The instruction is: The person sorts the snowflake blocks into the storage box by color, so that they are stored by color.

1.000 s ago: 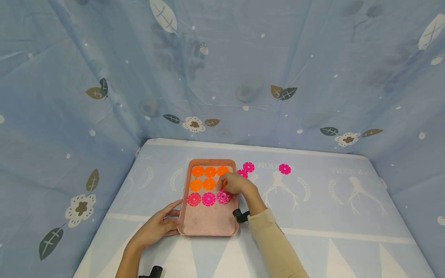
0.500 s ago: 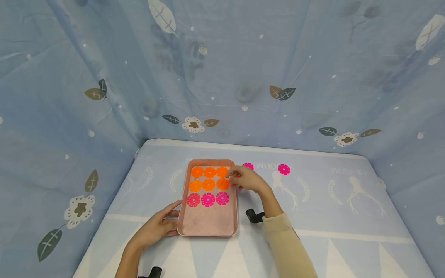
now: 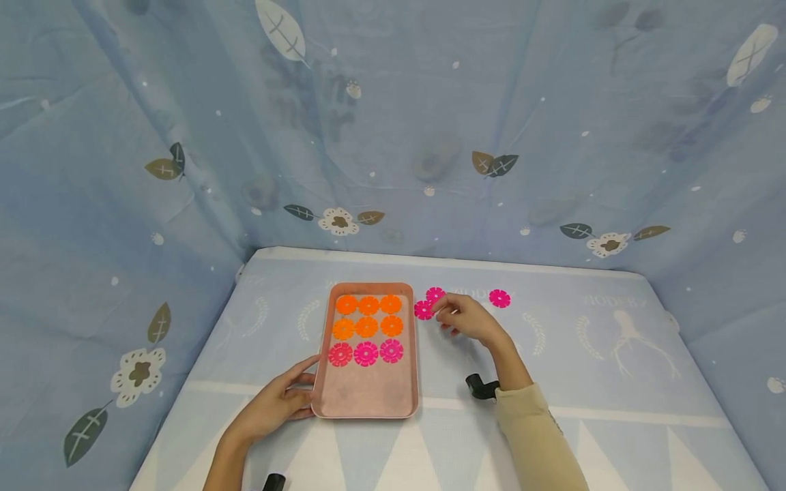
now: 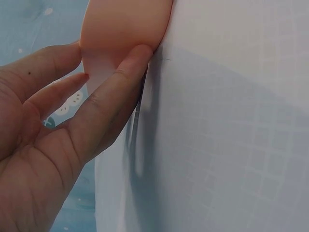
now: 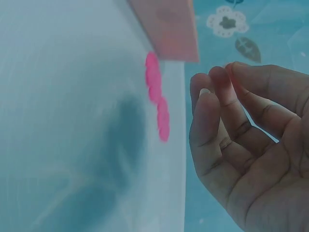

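A pink rectangular tray [image 3: 365,399] lies on the table. Two rows of orange notched plastic discs [image 3: 366,326] fill its far part, with a row of pink notched discs [image 3: 366,354] in front of them. My left hand [image 3: 275,406] touches the tray's left wall with fairly straight fingers; in the left wrist view the thumb [image 4: 113,96] rests against the tray's side [image 4: 125,21]. Right of the tray, my right hand [image 3: 469,319] hovers above the table, fingers loosely bent, nothing between them. Close by its fingertips lie two pink notched discs [image 3: 424,310], touching or overlapping.
Another pink notched disc [image 3: 500,299] lies farther right on the cloth-covered table [image 3: 589,375]. Patterned blue fabric [image 3: 393,136] hangs behind the table and along its sides. Black wrist-mounted parts [image 3: 482,387] show below the right hand.
My right hand has let go of an orange disc, now at the right end of the second row, and moved right, out of the tray. My left hand has stayed at the tray.
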A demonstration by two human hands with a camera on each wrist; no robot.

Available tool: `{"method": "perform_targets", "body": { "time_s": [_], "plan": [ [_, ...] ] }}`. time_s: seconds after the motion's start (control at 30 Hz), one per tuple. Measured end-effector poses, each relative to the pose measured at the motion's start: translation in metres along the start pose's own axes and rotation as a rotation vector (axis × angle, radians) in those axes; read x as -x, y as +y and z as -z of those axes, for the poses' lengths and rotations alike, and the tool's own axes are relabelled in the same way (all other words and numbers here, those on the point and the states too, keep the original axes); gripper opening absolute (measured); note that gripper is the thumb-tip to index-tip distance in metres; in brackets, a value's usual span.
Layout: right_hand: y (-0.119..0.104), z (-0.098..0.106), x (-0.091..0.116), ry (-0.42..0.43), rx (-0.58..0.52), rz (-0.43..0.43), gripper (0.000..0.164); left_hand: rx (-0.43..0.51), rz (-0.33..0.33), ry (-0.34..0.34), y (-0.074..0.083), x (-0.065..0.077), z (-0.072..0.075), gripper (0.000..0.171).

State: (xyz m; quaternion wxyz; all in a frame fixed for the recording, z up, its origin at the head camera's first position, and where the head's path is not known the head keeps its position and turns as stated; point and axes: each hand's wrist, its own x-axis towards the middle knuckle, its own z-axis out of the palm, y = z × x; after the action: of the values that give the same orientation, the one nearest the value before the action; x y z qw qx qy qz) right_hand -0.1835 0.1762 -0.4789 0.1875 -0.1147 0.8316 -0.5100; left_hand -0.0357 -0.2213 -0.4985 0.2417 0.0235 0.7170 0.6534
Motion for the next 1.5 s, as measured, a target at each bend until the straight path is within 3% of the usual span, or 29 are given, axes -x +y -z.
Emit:
{"method": "perform_targets", "body": {
  "time_s": [0.4,0.7,0.9,1.03,1.27,1.5],
  "plan": [
    [0.029,0.038,0.022,0.068,-0.009,-0.057,0.022,-0.001,0.008,0.011,0.000,0.000,-0.002,0.068],
    [0.051,0.071,0.027,0.210,0.045,-0.051,0.026,0.001,0.000,0.002,-0.001,0.001,-0.001,0.068],
    [0.066,0.090,0.023,0.343,0.064,-0.087,0.028,0.006,0.000,-0.002,-0.002,0.000,0.000,0.068],
    [0.074,0.100,0.018,0.384,0.092,-0.121,0.031,0.007,-0.001,-0.006,-0.002,-0.001,0.000,0.067],
    [0.084,0.105,0.008,0.406,0.161,-0.195,0.036,0.013,0.004,-0.009,-0.002,-0.001,0.001,0.067],
    [0.089,0.098,0.000,0.381,0.269,-0.205,0.046,0.004,0.002,-0.002,-0.001,-0.001,0.001,0.067]
  ]
}}
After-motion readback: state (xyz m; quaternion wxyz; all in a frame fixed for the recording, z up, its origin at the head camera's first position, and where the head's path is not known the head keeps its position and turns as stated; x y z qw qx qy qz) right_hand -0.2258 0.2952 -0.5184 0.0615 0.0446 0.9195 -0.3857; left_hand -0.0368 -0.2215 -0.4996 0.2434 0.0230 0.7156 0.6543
